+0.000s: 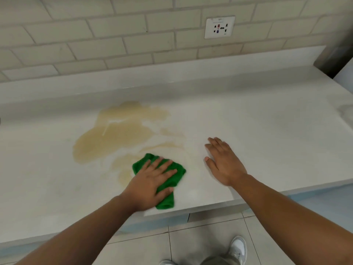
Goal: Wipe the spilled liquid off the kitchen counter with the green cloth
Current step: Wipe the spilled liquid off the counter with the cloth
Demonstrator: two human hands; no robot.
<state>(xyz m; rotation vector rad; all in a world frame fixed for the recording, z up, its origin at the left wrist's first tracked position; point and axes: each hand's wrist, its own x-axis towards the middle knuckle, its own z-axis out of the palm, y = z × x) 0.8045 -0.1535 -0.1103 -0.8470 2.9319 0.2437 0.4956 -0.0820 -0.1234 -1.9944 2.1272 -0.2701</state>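
Single head-worn wide-angle view, close above the counter (267,121), forward and down toward the tiled wall (114,35)

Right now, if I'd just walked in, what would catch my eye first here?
The bright green cloth, pressed flat under the left hand near the front edge of the counter. Just beyond it, a wide tan spill spreads toward the back wall. The right hand is spread open over bare counter to the cloth's right.

Cloth (160,180) lies on counter (267,131), spill (118,134) behind-left, socket (219,27) on wall beyond.
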